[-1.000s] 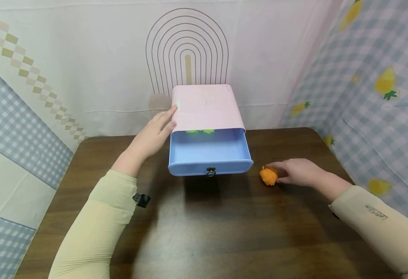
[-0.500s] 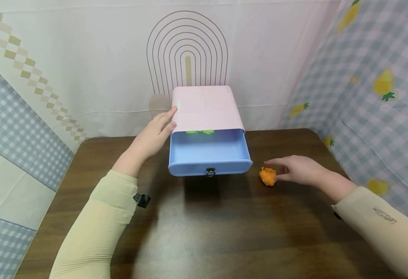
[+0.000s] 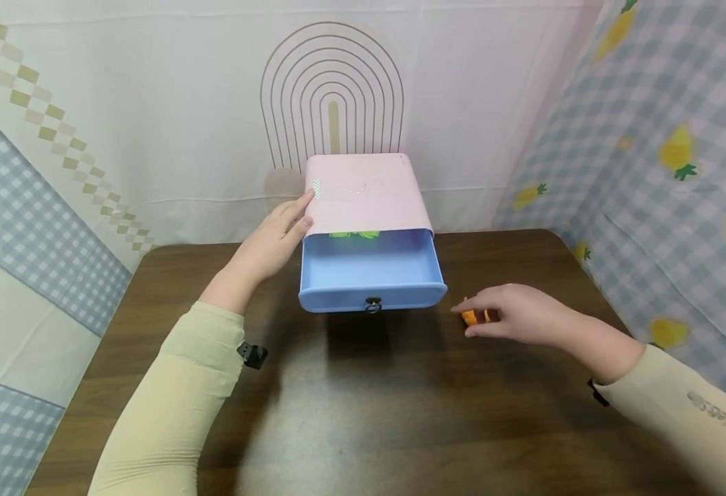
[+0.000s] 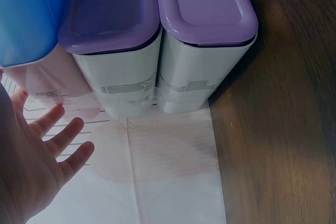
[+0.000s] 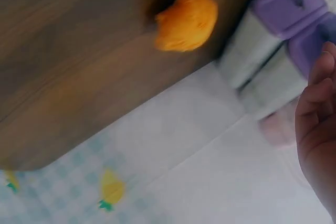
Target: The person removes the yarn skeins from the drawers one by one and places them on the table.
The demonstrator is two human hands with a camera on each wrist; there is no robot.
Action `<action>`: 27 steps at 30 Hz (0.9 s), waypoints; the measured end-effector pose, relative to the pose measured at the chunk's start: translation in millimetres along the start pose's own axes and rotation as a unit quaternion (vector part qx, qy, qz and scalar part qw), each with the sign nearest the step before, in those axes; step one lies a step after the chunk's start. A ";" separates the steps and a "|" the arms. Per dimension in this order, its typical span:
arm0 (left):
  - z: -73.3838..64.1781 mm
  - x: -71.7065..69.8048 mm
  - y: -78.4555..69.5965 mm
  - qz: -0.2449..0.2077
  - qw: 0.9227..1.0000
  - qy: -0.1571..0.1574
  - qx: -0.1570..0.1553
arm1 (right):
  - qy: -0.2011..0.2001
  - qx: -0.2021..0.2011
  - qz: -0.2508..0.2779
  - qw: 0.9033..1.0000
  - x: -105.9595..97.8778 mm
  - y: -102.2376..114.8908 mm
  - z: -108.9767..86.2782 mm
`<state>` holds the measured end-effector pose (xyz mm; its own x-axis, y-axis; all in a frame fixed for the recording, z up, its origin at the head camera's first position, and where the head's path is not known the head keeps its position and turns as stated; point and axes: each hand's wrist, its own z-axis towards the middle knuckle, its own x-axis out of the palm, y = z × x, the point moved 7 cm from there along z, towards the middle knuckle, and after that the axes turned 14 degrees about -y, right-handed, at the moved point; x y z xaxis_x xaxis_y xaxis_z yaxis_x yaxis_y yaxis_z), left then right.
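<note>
A drawer unit with a pink top (image 3: 363,193) stands at the table's back, its blue drawer (image 3: 372,265) pulled out. A bright green thing (image 3: 363,235) shows deep inside the drawer. Against the pink casing's left side rest the straightened fingertips of my left hand (image 3: 268,238). My right hand (image 3: 524,313) is over an orange fuzzy ball (image 3: 469,317), right of the drawer; thumb and forefinger lie apart on either side of it in the head view. From the right wrist, the ball (image 5: 187,20) lies on the table, apart from the loosely bent fingers.
Below the blue drawer, two closed purple drawers (image 4: 207,6) in pale casings show in the left wrist view. A ring pull (image 3: 372,304) hangs on the blue drawer's front. Behind the brown wooden table (image 3: 363,406) hangs a white patterned cloth (image 3: 202,103), with blue checks (image 3: 636,227) at right.
My right hand first lifts slightly off the ball, then comes down over it and reaches further left, hiding most of it. My left hand and the drawer stay put.
</note>
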<state>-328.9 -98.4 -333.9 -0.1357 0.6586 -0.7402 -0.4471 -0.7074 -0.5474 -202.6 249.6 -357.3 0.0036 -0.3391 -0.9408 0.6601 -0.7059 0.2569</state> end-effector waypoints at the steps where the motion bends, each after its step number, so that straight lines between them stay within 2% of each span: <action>1: 0.0 0.3 0.1 0.000 1.000 0.001 -0.001 | -0.004 -0.009 0.010 1.000 0.6 6.0 0.4; 5: 0.8 1.3 -0.2 0.000 1.000 0.006 -0.003 | -0.015 -0.026 0.052 0.998 7.9 24.6 1.8; 8: 1.6 0.8 -1.0 -0.001 1.000 0.007 -0.002 | -0.012 -0.024 0.076 0.997 16.2 35.3 5.4; 11: 2.0 0.2 -0.8 -0.001 1.000 0.007 -0.002 | -0.004 -0.010 0.104 0.995 24.4 45.3 11.5; 15: 1.6 0.0 -0.4 -0.001 1.000 0.007 -0.004 | 0.001 0.030 0.159 0.987 33.7 54.3 18.4; 20: 0.8 -0.2 -0.7 -0.002 1.000 0.004 -0.005 | 0.013 0.077 0.249 0.965 47.7 62.7 26.0; 27: -0.4 -0.4 -0.7 -0.002 1.000 0.003 -0.009 | 0.050 0.124 0.371 0.919 66.7 75.9 32.7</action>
<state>-328.2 -98.2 -333.4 -0.1291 0.6607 -0.7394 -0.4310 -0.7089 -0.5582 -176.9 153.1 -393.3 0.4606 -0.7347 -0.4980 0.2561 -0.4272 0.8671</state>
